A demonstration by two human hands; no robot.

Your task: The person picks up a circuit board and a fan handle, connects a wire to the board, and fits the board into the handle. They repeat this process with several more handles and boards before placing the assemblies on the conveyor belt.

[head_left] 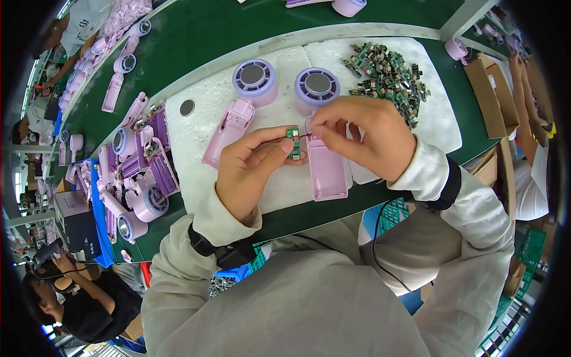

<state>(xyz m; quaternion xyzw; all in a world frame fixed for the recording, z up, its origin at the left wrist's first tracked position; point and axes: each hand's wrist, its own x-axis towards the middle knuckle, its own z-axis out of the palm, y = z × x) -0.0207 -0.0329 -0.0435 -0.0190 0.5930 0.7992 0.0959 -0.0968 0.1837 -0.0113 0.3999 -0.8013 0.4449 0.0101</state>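
Note:
My left hand pinches a small green circuit board between thumb and fingers. A thin dark reddish wire runs from the board to my right hand, whose thumb and fingertips are closed on it. Under my right fingers lies a pink handheld fan, its handle pointing toward me and its round lilac head at the far end. Left of it rests a second fan, with a lilac head and an open-looking pink handle. Both lie on a white foam sheet.
A heap of small circuit boards sits at the foam's far right. A grey disc lies at its left. Pink and purple fan parts pile up left of the foam. A cardboard box stands at right. Co-workers sit around the green bench.

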